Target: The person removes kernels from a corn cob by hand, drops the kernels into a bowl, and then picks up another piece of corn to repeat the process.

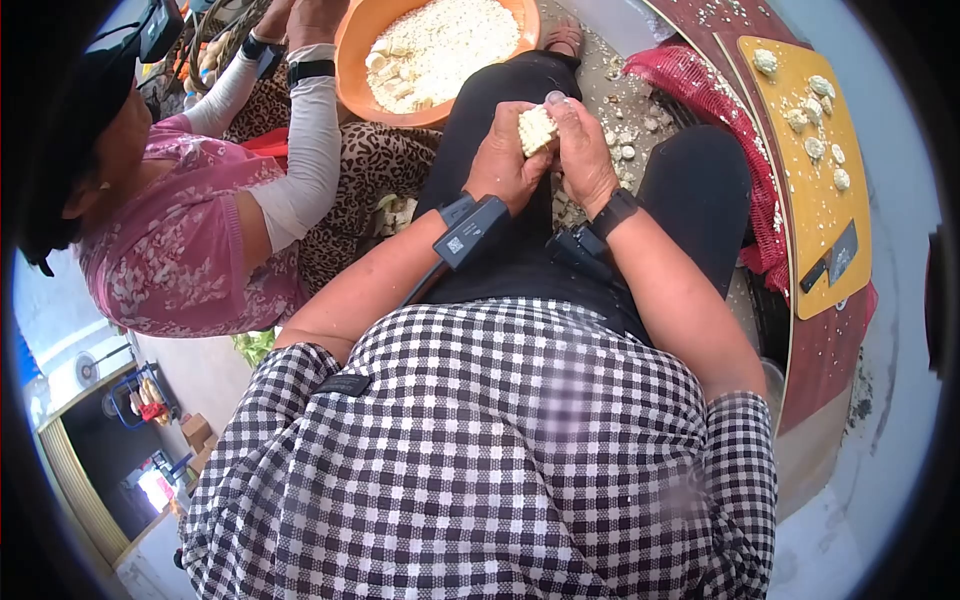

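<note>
A short piece of pale corn cob [537,131] with kernels on it is held between my two hands, above my lap. My left hand [503,160] wraps around the cob from the left. On the other side my right hand [588,155] is closed on it, its thumb pressing near the top end. An orange basin [352,75] stands just beyond my left hand, holding loose corn kernels [450,45] and a few larger cob pieces. The undersides of the cob and the fingertips are hidden.
A co-worker [180,230] in a pink top sits close on the left, arms near the basin. At right, a yellow cutting board [850,110] bears a cleaver [843,253] and several cob pieces. A red mesh sack [740,130] hangs beside it. Cob bits [627,152] litter the floor.
</note>
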`<act>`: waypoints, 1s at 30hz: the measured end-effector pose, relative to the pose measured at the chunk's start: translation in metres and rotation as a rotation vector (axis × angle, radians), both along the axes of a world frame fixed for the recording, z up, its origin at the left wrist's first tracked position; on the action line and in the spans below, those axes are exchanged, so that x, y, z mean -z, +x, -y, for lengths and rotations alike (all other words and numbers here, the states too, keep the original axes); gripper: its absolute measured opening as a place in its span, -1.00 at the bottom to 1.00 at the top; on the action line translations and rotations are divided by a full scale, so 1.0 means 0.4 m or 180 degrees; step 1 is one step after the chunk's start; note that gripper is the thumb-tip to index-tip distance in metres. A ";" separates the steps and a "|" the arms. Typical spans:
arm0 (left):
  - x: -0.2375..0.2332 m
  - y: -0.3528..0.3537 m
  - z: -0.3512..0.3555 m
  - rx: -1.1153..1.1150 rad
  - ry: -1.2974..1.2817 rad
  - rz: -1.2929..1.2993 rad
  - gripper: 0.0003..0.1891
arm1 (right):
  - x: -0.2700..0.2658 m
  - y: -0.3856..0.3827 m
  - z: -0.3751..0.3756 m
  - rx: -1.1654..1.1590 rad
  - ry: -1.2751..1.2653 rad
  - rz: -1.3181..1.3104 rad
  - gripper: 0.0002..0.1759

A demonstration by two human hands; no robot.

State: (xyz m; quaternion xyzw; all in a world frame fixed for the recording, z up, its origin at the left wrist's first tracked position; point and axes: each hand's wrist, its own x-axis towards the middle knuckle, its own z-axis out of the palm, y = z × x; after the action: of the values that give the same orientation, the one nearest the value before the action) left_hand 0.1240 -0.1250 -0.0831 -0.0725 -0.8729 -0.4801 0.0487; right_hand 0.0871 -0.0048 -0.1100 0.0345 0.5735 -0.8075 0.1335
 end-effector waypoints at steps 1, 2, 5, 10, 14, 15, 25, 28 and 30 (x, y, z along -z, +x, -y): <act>-0.002 0.000 -0.001 -0.0006 0.0004 0.0041 -0.58 | 0.002 0.001 0.003 0.0006 -0.0091 0.0025 -0.67; -0.003 0.000 -0.002 -0.0009 0.0006 0.0081 -0.58 | 0.008 0.002 0.007 0.0015 -0.0184 0.0048 -0.68; -0.004 0.004 -0.002 -0.0020 -0.0213 -0.0037 -0.57 | 0.043 -0.005 0.008 0.0053 -0.0167 -0.0012 -0.70; -0.010 0.008 -0.001 0.0065 -0.0075 -0.0005 -0.58 | 0.014 -0.011 0.004 0.0001 -0.0117 0.0251 -0.65; -0.024 0.006 0.002 0.0161 0.0248 0.0184 -0.58 | -0.046 -0.028 -0.034 -0.0429 -0.0367 0.0908 -0.55; -0.023 0.008 0.005 0.0207 0.0122 0.0155 -0.58 | -0.054 -0.027 -0.039 -0.0565 -0.0344 0.0833 -0.55; -0.016 0.011 0.015 0.0340 -0.0163 -0.0075 -0.60 | 0.008 -0.020 -0.020 -0.0510 -0.0023 0.0022 -0.67; -0.013 0.010 0.017 0.0318 -0.0057 -0.0057 -0.62 | 0.018 -0.024 -0.020 -0.0505 0.0339 -0.0339 -0.65; -0.013 0.009 0.017 0.0292 0.0030 -0.0033 -0.64 | 0.005 -0.025 -0.022 -0.0528 0.0266 -0.0012 -0.64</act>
State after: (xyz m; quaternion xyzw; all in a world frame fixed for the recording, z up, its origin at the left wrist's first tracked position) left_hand 0.1276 -0.1317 -0.0779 -0.1147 -0.8661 -0.4856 0.0315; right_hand 0.0772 0.0040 -0.1121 -0.0092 0.6079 -0.7691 0.1973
